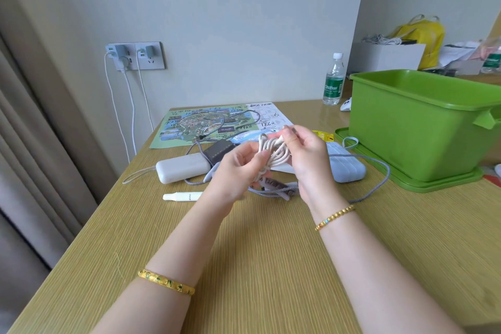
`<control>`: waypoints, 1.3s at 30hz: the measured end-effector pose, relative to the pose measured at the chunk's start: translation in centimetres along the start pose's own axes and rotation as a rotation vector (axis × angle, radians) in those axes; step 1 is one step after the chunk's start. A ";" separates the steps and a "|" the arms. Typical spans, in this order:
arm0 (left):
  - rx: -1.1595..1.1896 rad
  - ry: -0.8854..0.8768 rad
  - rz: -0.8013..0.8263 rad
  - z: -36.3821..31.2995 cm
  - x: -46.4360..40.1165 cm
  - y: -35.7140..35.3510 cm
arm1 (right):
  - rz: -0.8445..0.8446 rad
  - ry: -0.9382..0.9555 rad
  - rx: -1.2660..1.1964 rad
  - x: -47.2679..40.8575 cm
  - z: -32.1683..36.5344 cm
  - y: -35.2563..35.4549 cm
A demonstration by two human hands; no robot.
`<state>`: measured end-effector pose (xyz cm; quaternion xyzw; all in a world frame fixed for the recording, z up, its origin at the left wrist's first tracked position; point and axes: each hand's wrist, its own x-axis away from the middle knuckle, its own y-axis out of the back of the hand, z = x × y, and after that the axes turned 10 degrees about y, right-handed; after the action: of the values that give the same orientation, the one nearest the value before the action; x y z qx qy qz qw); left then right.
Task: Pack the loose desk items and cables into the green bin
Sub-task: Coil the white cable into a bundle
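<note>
Above the middle of the wooden desk [271,252] I hold a coiled white cable [272,153] between both hands. My left hand [235,171] grips the coil from the left, and my right hand [306,160] pinches its upper end. The green bin [423,122] stands on its green lid [406,173] at the right. On the desk behind my hands lie a white power bank [181,168], a pale blue power bank [348,165], a dark adapter [218,150], a grey braided cable [376,176] and a white pen-like tube [183,196].
A printed map sheet [195,126] lies at the back of the desk. A water bottle [334,81] stands next to the bin. Chargers sit in the wall socket [135,55] with white leads hanging down. A curtain hangs at the left. A white box and yellow bag [423,32] sit at back right.
</note>
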<state>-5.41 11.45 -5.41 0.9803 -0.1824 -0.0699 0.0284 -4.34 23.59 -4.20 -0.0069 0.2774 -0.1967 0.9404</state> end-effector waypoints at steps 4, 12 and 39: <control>0.043 0.027 -0.190 0.4 0.1 0.0 | 0.138 0.000 -0.015 0.4 0.0 -0.1; 0.304 0.108 -0.295 -3.9 -2.1 -2.7 | 0.373 -0.023 0.056 0.6 1.6 0.8; -0.498 -0.029 -0.199 -5.1 -5.8 -4.0 | 0.008 0.358 1.251 -9.0 4.9 10.5</control>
<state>-8.64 17.45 0.06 0.9551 -0.0629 -0.1290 0.2593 -4.81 36.16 3.32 0.5761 0.2626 -0.3156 0.7068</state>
